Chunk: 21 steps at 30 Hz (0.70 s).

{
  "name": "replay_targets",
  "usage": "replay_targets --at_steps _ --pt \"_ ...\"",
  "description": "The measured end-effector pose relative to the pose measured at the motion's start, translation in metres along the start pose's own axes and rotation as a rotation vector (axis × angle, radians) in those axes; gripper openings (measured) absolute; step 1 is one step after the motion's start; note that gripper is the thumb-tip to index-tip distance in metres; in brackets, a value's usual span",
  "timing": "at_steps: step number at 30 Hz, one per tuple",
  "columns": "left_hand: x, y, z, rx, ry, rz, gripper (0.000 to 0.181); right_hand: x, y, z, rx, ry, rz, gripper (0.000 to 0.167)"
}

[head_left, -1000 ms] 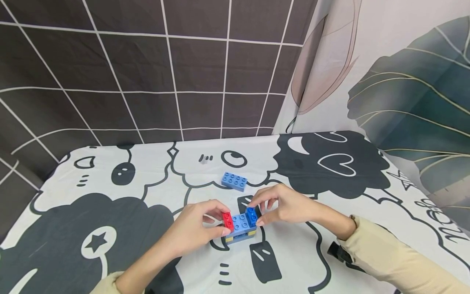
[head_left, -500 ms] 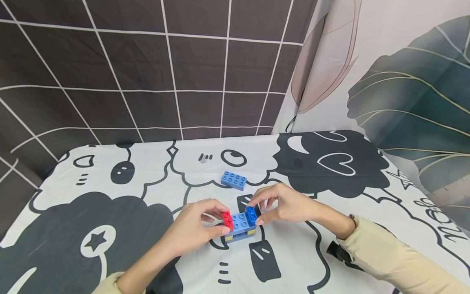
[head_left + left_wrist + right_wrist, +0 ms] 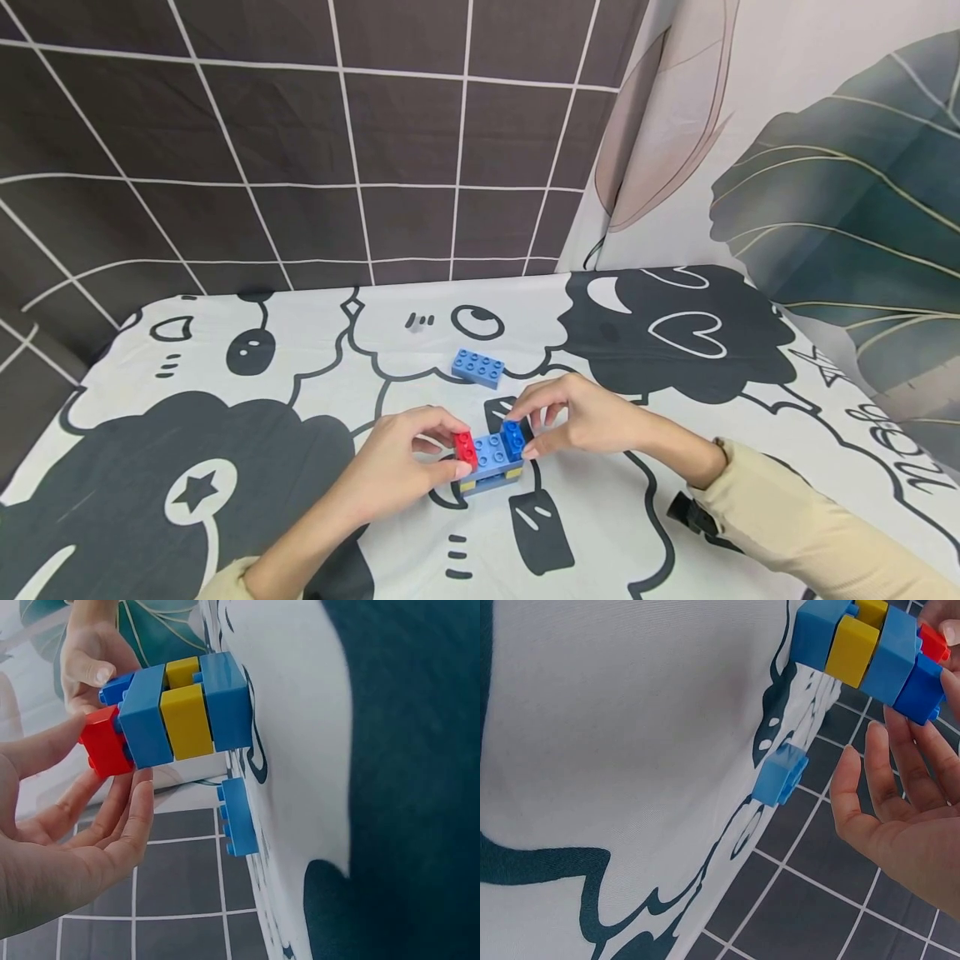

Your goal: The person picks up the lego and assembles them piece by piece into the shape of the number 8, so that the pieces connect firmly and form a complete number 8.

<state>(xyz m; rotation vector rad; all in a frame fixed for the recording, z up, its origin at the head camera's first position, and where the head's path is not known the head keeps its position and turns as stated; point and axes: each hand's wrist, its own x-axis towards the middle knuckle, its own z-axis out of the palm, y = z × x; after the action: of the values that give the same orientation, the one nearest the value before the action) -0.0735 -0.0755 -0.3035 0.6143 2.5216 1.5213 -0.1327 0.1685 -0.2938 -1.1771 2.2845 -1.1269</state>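
In the head view a stack of toy building bricks stands on the cloth, with a light blue brick (image 3: 491, 452) over yellow bricks (image 3: 187, 720) and another light blue brick (image 3: 226, 701) at the bottom. My left hand (image 3: 401, 454) pinches a small red brick (image 3: 466, 449) at the stack's top left end, thumb in front and fingers behind. At the top right end my right hand (image 3: 581, 417) pinches a small dark blue brick (image 3: 513, 440) between thumb and fingertips. Both small bricks sit on the upper light blue brick; bare studs show between them.
A loose light blue brick (image 3: 477, 368) lies behind the stack, studs up. The tabletop cloth (image 3: 420, 550) has black and white cartoon prints. Behind it hangs a dark grid-patterned cloth (image 3: 405, 133), and a leaf-printed curtain (image 3: 847, 192) hangs at the right.
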Motion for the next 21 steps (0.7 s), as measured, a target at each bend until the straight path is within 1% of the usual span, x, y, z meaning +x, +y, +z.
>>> replay_targets --at_steps 7,16,21 --pt "-0.0011 -0.0006 0.0004 -0.024 0.011 -0.008 0.026 -0.0004 0.0004 0.0 0.007 -0.004 -0.004 0.029" --pt "-0.0011 -0.0018 0.0014 -0.021 0.023 0.003 0.025 -0.0007 -0.0006 0.0003 0.016 -0.001 0.002 0.029" --pt "-0.0009 -0.003 0.0012 -0.019 0.019 -0.002 0.025 -0.0012 -0.0012 0.0005 0.002 0.007 0.01 0.029"
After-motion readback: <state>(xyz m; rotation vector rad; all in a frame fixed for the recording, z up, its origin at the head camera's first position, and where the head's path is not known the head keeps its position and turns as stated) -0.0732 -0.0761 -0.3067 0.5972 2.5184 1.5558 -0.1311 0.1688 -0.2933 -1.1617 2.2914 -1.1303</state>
